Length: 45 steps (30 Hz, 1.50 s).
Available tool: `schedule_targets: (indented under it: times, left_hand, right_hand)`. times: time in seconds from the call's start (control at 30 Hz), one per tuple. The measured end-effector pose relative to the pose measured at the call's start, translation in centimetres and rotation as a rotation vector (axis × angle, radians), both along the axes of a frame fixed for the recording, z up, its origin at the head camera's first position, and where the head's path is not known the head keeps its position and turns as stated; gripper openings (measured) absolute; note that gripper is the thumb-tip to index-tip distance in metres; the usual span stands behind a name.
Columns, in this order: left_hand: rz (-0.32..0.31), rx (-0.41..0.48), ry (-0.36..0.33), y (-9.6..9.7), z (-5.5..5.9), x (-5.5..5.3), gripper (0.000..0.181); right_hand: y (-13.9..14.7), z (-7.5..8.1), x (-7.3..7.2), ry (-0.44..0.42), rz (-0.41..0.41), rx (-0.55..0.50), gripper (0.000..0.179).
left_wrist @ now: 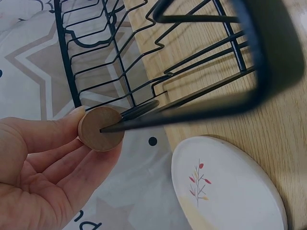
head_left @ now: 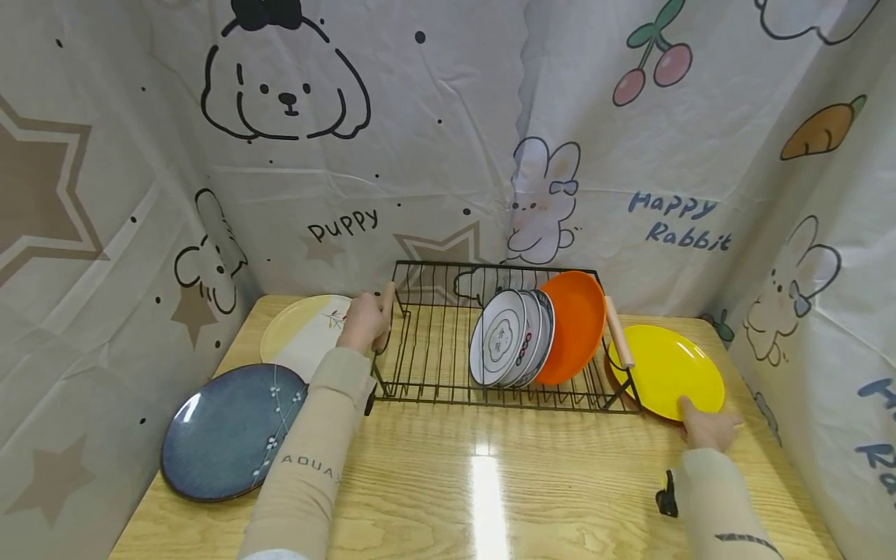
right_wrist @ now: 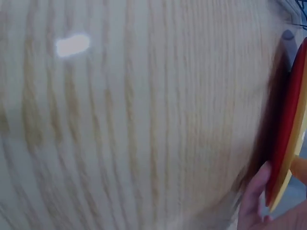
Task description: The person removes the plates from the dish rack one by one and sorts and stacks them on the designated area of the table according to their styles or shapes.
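My left hand (head_left: 365, 321) grips the round wooden handle (left_wrist: 100, 128) at the left end of a black wire dish rack (head_left: 434, 393). On the right, my right hand (head_left: 708, 428) pinches the near rim of a yellow plate (head_left: 665, 369), thumb on top and fingers beneath. The right wrist view shows this plate's red underside (right_wrist: 288, 129), tilted up off the table. Several patterned white bowls (head_left: 498, 338) stand on edge in the rack, leaning beside an upright orange plate (head_left: 575, 327).
Left of the rack lie a cream and white plate (head_left: 294, 330) with a twig print and a blue plate (head_left: 224, 435) with white blossoms. The rack's right wooden handle (head_left: 619, 333) is close to the yellow plate. A printed cloth (head_left: 434, 117) encloses the wooden table (head_left: 560, 482).
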State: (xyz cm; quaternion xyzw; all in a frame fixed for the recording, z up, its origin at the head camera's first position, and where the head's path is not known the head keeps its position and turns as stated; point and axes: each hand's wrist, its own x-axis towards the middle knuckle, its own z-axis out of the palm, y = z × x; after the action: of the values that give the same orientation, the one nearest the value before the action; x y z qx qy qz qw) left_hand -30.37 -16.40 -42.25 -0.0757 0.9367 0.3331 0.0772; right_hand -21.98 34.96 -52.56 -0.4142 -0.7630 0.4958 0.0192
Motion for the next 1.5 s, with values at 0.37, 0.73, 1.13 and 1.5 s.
schedule_targets:
  times: [0.37, 0.73, 1.13, 1.5]
  left_hand:
    - [-0.004, -0.011, 0.010, 0.0, 0.0, 0.0, 0.045]
    - [-0.004, -0.023, 0.005, 0.0, -0.1, -0.1, 0.049]
    - [-0.013, -0.013, -0.002, 0.0, -0.1, -0.1, 0.041]
    - [-0.009, 0.005, -0.002, 0.1, 0.0, 0.1, 0.049]
  right_hand:
    - [-1.3, 4.8, -2.7, 0.196, 0.216, 0.398, 0.076]
    - [-4.2, 9.7, -4.8, 0.537, 0.408, 0.416, 0.071]
    - [-9.3, 13.7, -4.1, 0.617, 0.663, 0.332, 0.063]
    - [-11.9, 12.2, -4.4, 0.472, 0.764, 0.290, 0.062]
